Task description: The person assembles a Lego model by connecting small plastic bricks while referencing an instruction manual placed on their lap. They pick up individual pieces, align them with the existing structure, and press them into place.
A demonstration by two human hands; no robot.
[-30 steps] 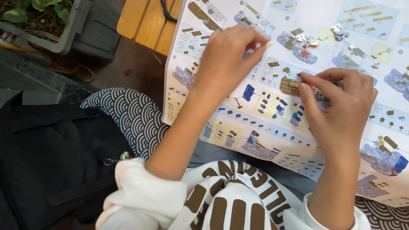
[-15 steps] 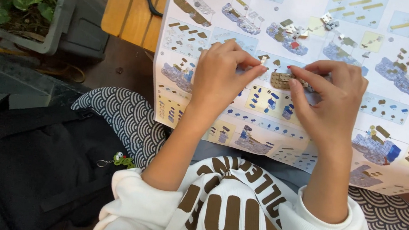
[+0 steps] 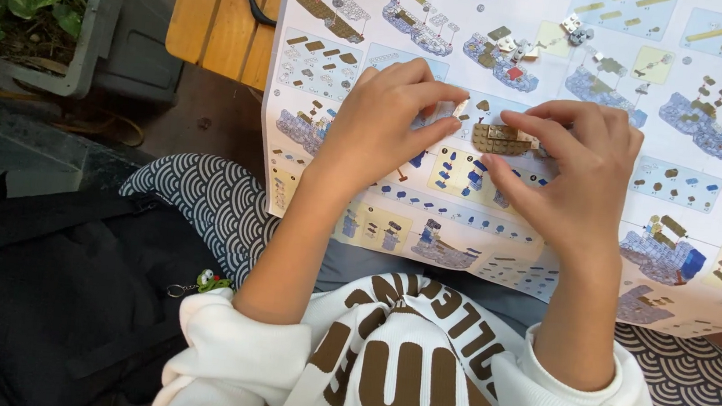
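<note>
While a big printed instruction sheet [image 3: 577, 153] covers most of the wooden table [image 3: 216, 12] and droops over the person's lap, a black bag [image 3: 44, 287] lies at the left beside a grey planter box [image 3: 85, 44]. Over the middle of the sheet both hands meet. The right hand [image 3: 579, 184] arches over a small tan brick assembly [image 3: 501, 139], fingers [image 3: 554, 124] curled and slightly spread, thumb and forefinger gripping it from both ends. The left hand [image 3: 381, 130] pinches a tiny pale piece [image 3: 460, 108] between thumb and fingertips, the other fingers closed together, just beside the assembly's left end. Seating such a piece well probably calls for holding the assembly flat and steady, lining the studs up squarely, then pressing straight down. Loose small bricks [image 3: 572, 27] lie further up the sheet.
</note>
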